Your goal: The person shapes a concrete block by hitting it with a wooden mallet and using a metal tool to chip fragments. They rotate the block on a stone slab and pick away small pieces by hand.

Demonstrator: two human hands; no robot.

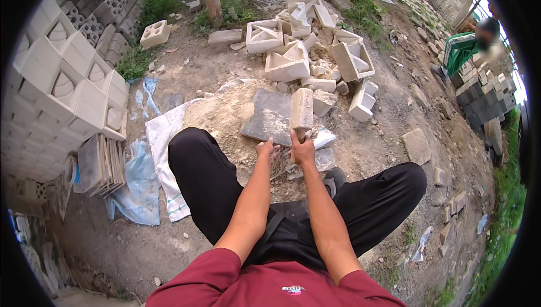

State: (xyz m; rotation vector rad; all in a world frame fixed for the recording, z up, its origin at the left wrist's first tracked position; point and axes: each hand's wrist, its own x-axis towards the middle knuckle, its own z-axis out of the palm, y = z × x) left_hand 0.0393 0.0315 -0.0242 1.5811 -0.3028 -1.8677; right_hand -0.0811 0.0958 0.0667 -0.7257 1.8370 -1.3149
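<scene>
Mallet (301, 108): long axis near–far, head far; right hand (302, 150) wrapped round near end. Left hand (268, 148) curled at grey slab (267, 115), hold unclear.

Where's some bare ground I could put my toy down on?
One mostly bare patch, with small stones, lies between the holed brick and the sand. Another lies between the broken blocks and the flat stone. It's crowded around the left hand, right hand and slab.
</scene>
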